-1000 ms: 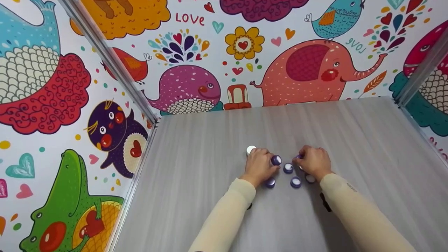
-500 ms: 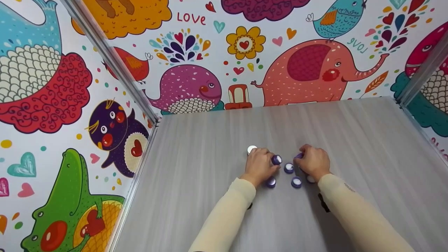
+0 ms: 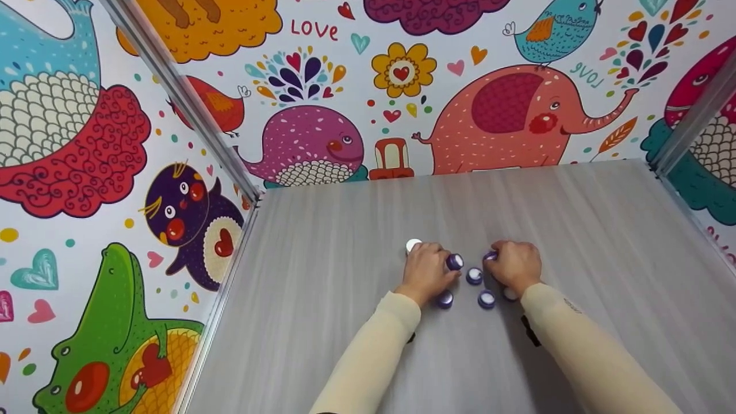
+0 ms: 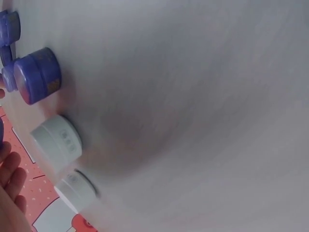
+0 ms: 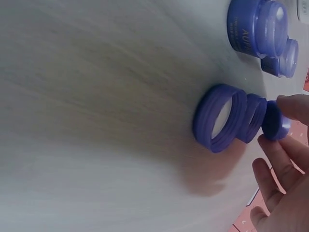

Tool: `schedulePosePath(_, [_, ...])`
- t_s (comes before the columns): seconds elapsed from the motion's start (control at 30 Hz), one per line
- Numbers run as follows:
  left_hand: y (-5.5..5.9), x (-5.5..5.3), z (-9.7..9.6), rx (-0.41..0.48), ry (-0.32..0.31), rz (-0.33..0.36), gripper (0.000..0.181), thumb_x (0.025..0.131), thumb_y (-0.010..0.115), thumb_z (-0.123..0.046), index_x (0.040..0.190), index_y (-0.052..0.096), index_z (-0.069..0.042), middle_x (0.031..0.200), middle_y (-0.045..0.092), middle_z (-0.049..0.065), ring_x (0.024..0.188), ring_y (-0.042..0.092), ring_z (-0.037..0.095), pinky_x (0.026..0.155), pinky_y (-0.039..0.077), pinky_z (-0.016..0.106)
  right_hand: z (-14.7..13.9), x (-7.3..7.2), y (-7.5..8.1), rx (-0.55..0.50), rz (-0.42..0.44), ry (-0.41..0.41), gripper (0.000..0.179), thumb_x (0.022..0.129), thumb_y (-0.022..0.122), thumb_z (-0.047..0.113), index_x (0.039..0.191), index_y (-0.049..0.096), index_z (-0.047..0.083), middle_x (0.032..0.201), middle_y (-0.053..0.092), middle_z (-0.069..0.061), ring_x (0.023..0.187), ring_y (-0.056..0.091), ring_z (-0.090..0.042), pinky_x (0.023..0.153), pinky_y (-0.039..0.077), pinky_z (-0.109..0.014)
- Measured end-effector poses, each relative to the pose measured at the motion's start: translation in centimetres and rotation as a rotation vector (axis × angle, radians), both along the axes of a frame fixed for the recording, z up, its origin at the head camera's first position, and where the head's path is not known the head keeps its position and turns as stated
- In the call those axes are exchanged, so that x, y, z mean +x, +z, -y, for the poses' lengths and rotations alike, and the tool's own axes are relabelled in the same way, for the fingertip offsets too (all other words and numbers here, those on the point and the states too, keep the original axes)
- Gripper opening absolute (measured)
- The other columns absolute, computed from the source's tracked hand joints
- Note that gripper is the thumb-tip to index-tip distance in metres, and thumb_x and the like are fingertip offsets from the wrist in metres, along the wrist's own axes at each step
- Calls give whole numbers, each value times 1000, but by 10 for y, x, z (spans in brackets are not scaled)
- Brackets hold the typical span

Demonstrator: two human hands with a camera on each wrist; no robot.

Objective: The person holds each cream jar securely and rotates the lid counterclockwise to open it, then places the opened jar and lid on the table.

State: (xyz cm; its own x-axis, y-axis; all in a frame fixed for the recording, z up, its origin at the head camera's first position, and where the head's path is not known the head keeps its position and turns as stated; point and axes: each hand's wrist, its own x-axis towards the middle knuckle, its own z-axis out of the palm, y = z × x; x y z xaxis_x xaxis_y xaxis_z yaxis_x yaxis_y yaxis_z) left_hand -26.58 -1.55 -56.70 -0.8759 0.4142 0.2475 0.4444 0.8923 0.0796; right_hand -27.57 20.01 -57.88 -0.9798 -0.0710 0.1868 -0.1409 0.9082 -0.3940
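The left hand (image 3: 428, 273) grips a small purple jar (image 3: 454, 262), which it tilts so that its pale round end faces the right hand (image 3: 516, 265). The right hand, thumb and fingertips drawn close together, pinches a purple lid (image 5: 276, 121) just beyond the lidless jars, and its remaining fingers are loosely bent. On the grey wood-grain table (image 3: 322, 241), between the two hands, stands a purple-and-white jar (image 3: 474, 276), and nearer the person is another lidless jar (image 3: 486, 299); the right wrist view shows the bare translucent neck of each. Just beside the left wrist sits a further purple jar (image 3: 444, 299). Below the right palm, an upturned lid (image 5: 219, 118) with a white lining lies right next to a second purple ring-shaped lid (image 5: 252, 118), with the pinched lid close behind them. A white jar (image 3: 413, 246) shows past the knuckles of the left hand; the left wrist view reveals it as two white pieces, a larger one (image 4: 57, 140) and a smaller one (image 4: 76, 191). Cream sleeves (image 3: 368, 351) cover both forearms. Behind the table rises a wall printed with a coral elephant (image 3: 500, 132) and a purple whale (image 3: 310, 144).
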Motion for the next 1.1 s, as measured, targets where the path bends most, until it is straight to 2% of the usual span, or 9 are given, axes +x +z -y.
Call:
schedulePosePath(0.13, [1, -1, -2, -1, 2, 11, 41, 85, 73, -52, 104, 77, -16, 101, 68, -5, 98, 62, 14, 91, 41, 31, -1, -1, 0, 35, 41, -7, 32, 80, 72, 21, 102, 74, -1, 95, 72, -22, 90, 62, -49, 92, 38, -60])
schedulePosePath(0.4, [-2, -4, -3, 2, -12, -19, 39, 83, 74, -51, 101, 77, -17, 96, 67, -5, 94, 62, 15, 87, 41, 31, 1, -4, 2, 89, 110, -14, 31, 78, 71, 20, 101, 75, 0, 97, 70, -25, 95, 60, -52, 94, 36, -63])
schedulePosePath(0.57, [-3, -6, -4, 14, 2, 3, 39, 84, 74, -50, 102, 77, -16, 98, 67, -5, 95, 62, 15, 88, 41, 31, 3, -3, 5, 102, 145, -26, 32, 78, 71, 19, 102, 74, -2, 98, 70, -26, 97, 60, -51, 96, 35, -63])
schedulePosePath(0.93, [-8, -12, -7, -43, 38, 8, 39, 85, 73, -51, 106, 77, -18, 99, 67, -4, 96, 62, 16, 88, 42, 32, 8, -5, 5, 108, 143, -25, 29, 78, 72, 18, 100, 74, -3, 96, 69, -25, 94, 61, -49, 98, 34, -64])
schedulePosePath(1.1, [-8, -13, -11, -72, 49, 31, 37, 86, 73, -49, 106, 76, -18, 101, 67, -3, 98, 62, 17, 90, 41, 32, 9, -5, 5, 99, 140, -20, 29, 79, 72, 17, 100, 74, -3, 96, 69, -25, 94, 61, -48, 99, 32, -64])
